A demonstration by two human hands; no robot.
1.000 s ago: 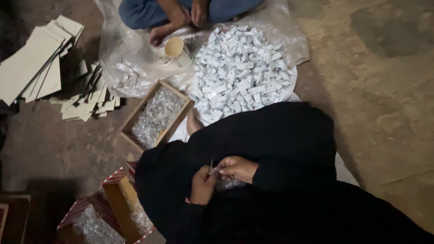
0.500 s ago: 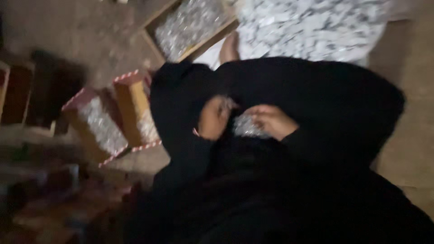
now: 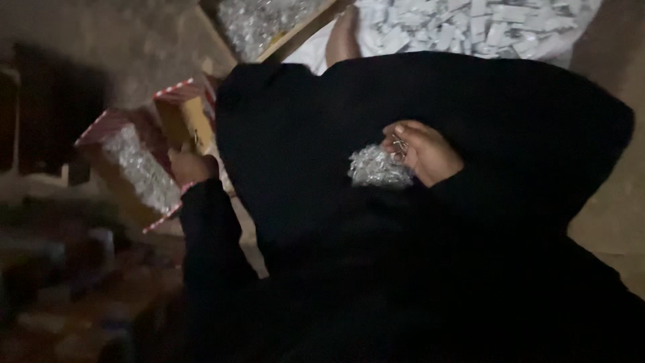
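Observation:
My right hand [image 3: 422, 152] rests on my lap in black cloth, fingers curled around a few small silvery metal pieces [image 3: 400, 144]. A small heap of the same shiny pieces [image 3: 377, 168] lies on the cloth just left of it. My left hand [image 3: 189, 165] reaches out to the left and touches the edge of an open cardboard box with a red-and-white striped rim [image 3: 138, 168], which holds shiny silver pieces. Whether that hand grips anything is hidden.
A wooden tray of shiny pieces [image 3: 269, 23] lies at the top centre. A pile of small white packets on plastic sheeting [image 3: 484, 27] spreads at the top right. A bare foot [image 3: 342, 37] shows beside it. Dark boxes [image 3: 40, 121] stand at the left on the concrete floor.
The view has swung down and left. My left hand left my lap and reached out to the striped box. My right hand stayed over the heap on my lap.

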